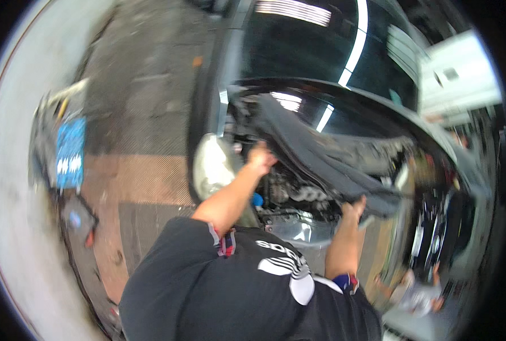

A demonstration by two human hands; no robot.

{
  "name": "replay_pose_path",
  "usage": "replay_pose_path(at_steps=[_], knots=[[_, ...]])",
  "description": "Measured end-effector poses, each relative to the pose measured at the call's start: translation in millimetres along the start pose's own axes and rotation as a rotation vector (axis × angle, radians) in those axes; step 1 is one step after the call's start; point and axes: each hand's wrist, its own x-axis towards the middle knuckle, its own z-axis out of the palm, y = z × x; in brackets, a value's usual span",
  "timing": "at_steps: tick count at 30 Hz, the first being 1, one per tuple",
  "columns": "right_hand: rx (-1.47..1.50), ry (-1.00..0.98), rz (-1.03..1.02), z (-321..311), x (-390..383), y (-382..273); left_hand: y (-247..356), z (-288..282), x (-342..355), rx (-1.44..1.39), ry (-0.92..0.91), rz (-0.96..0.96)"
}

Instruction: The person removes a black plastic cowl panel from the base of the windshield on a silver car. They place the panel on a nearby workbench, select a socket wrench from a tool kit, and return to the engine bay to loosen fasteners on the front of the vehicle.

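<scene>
My left hand (261, 156) is closed on the left part of a long, curved dark grey plastic panel (315, 156), which lies slanted across the open engine bay. My right hand (353, 207) grips the same panel near its right, nearer end. Both hands are slightly blurred. Below the panel, between my arms, engine parts (290, 193) and a small blue cap (257, 199) show. A headlamp (210, 162) is at the left of the bay, left of my left hand.
The car's windscreen (298, 45) is beyond the panel. Along the left wall, a blue object with white markings (71, 150) and other items lie on the floor. At the lower right, another person (418, 292) is beside a dark car (435, 227).
</scene>
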Motion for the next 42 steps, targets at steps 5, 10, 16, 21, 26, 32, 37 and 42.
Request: replay_pose_path(at_steps=[5, 10, 16, 21, 26, 32, 37, 42], knots=[[0.191, 0.119, -0.072, -78.3, 42.9, 10.6, 4.0, 2.2, -20.3, 0.031, 0.065, -0.099], [0.295, 0.227, -0.054, -69.4, 35.3, 24.7, 13.1, -5.0, -21.2, 0.19, 0.038, -0.103], [0.281, 0.179, -0.047, -65.7, 28.4, 24.8, 5.6, 1.1, -31.8, 0.265, 0.006, -0.188], [0.244, 0.24, -0.051, -65.4, 39.0, 25.3, 2.3, -5.3, -37.1, 0.36, -0.013, -0.231], [0.243, 0.23, -0.017, -78.5, 36.7, 21.1, -1.0, 0.1, -54.7, 0.474, -0.032, -0.237], [0.291, 0.255, -0.055, -62.5, 26.3, 26.4, 13.7, -8.0, -69.7, 0.532, -0.035, -0.164], [0.353, 0.177, -0.075, -54.7, 15.8, 5.2, 25.2, -7.3, -89.0, 0.669, -0.088, -0.173], [0.287, 0.151, -0.089, -83.4, 10.8, -6.6, 24.1, -15.2, -114.4, 0.797, -0.111, -0.133]])
